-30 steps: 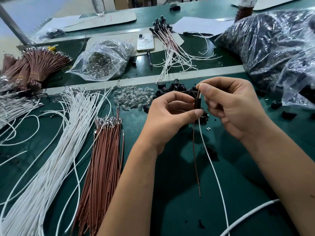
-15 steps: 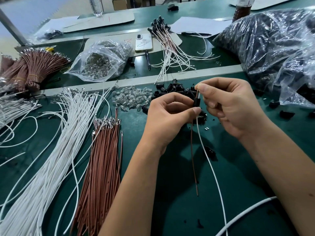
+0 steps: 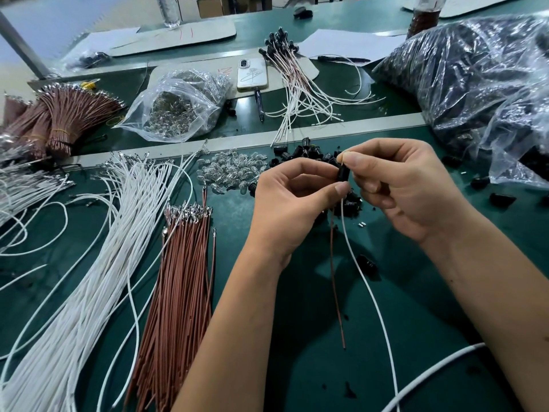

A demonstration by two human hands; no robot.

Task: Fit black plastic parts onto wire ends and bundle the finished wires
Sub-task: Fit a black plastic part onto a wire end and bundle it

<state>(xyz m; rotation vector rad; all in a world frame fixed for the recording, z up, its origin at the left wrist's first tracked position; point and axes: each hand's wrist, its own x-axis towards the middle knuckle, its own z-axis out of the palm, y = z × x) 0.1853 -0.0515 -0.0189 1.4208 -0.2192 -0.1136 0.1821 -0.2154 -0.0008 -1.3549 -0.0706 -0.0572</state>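
Upright black part (image 3: 343,173), wires (image 3: 346,233) seemingly inserted

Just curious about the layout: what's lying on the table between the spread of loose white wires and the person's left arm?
In the head view, a stack of brown wires with metal-tipped ends lies between the white wires and the left arm.

both hands (image 3: 350,191) pinching black part (image 3: 344,173), wires (image 3: 353,257) dangling

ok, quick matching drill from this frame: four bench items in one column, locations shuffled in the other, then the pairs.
Things:
1. small black plastic part
2. white smartphone
3. loose brown wires with metal terminals
4. clear plastic bag of small glass bulbs

Places:
A. flat on the green mat, left of the left forearm
B. pinched between both hands
C. back bench, left of the phone
D. back bench, on a cardboard sheet

Pairs: 1-B, 2-D, 3-A, 4-C
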